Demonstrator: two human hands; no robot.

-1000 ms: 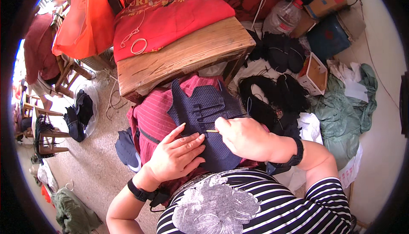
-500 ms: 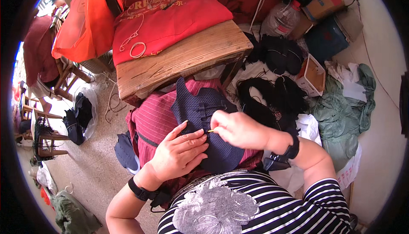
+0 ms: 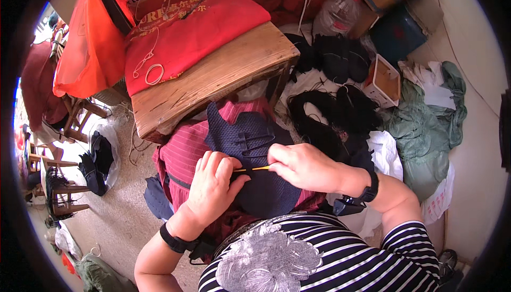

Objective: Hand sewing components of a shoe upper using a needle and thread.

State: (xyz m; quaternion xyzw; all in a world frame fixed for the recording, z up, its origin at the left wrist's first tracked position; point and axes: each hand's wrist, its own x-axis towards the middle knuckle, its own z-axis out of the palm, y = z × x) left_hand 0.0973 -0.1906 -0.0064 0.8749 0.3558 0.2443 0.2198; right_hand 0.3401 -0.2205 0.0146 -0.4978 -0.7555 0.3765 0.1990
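Note:
A dark blue textured fabric piece [image 3: 250,127], possibly a shoe upper, lies across my lap with dark cords laced in rows over its middle. My right hand [image 3: 303,167] pinches a thin yellow needle-like tool [image 3: 261,168], pointing left along the fabric. Part of the tool is covered by something dark near its middle. At its far end my left hand [image 3: 215,177] is closed, fingers bent and thumb below them. What those fingers grip, the tool's tip or a cord, I cannot make out. Under the piece is a red striped cloth [image 3: 183,148] over my knees.
A wooden bench [image 3: 213,74] with a red cloth [image 3: 197,31] stands just ahead. To the right are black cord bundles [image 3: 340,116], a white plastic basket [image 3: 384,82] and green sheeting [image 3: 426,138]. Someone in dark red [image 3: 42,79] sits at far left beside wooden stools.
My left hand has gone from lying flat on the piece to bent, closed fingers at the tool's end. My right hand shifted slightly right, and more of the yellow tool shows. The view has shifted.

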